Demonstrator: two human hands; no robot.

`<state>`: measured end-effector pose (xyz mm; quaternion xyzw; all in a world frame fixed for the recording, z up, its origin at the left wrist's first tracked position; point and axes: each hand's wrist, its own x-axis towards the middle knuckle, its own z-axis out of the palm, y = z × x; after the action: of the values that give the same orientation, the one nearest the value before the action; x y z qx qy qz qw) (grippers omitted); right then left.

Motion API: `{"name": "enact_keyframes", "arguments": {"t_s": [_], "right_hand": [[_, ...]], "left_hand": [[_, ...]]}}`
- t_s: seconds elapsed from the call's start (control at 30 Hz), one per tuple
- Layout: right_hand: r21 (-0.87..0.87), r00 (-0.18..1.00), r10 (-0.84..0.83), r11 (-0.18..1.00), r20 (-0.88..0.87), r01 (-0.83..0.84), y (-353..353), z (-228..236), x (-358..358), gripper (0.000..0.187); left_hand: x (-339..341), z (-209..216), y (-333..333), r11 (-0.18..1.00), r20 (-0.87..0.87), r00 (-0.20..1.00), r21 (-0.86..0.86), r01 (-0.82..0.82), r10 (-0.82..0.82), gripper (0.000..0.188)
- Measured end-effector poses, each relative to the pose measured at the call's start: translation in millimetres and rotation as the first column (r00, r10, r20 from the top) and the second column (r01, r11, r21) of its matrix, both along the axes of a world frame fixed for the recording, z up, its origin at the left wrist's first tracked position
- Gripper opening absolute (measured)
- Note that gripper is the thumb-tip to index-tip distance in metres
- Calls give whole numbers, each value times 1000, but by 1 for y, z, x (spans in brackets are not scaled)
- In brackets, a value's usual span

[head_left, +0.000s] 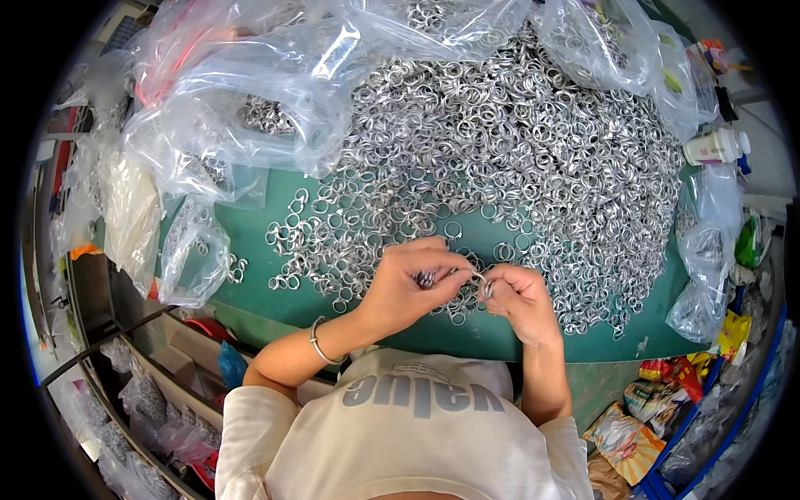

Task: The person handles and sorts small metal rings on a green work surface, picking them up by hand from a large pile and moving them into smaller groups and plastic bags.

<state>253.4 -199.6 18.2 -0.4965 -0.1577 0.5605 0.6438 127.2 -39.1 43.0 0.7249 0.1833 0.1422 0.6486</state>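
Both hands meet over the near part of a big heap of silver metal rings [575, 192]. My left hand [408, 279] is closed, with thumb and forefinger pinched on a ring at their tips. Several more rings [425, 278] show in the curl of its fingers. Close beside it, my right hand [521, 302] is closed too, its fingertips gripping a silver ring [486, 288] that touches or nearly touches the left fingertips. Whether the two hands share one ring or hold separate ones I cannot tell. Looser rings [300, 242] lie scattered left of the hands.
The green tabletop [250, 212] shows on the left. Clear plastic bags [242, 108], some with rings inside, cover the far side. A white bottle [717, 147] stands at the right edge. Open drawers [179, 358] are below left, and colourful packets [625, 442] lie below right.
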Motion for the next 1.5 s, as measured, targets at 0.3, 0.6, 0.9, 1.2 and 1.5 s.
{"name": "enact_keyframes", "arguments": {"t_s": [0.3, 0.6, 0.9, 1.2, 1.5], "right_hand": [[98, 880, -69, 995, 469, 26, 9, 12, -8, 11], [221, 881, 54, 973, -471, 59, 1, 0, -17, 27], [94, 774, -93, 995, 626, 44, 7, 29, -16, 13], [231, 597, -144, 970, 789, -71, 12, 33, -12, 14], [209, 144, -189, 968, 971, -139, 14, 51, -12, 19]], "left_hand": [[-7, 8, -9, 819, -163, 986, -561, -121, 35, 8], [-8, 12, -15, 966, -22, 998, -254, -54, 50, 5], [-10, 16, -1, 984, 51, 991, -123, 131, -126, 9], [-17, 14, -9, 976, 101, 995, -217, 20, 2, 11], [-23, 16, -20, 994, 174, 979, -7, -106, 106, 9]]}}
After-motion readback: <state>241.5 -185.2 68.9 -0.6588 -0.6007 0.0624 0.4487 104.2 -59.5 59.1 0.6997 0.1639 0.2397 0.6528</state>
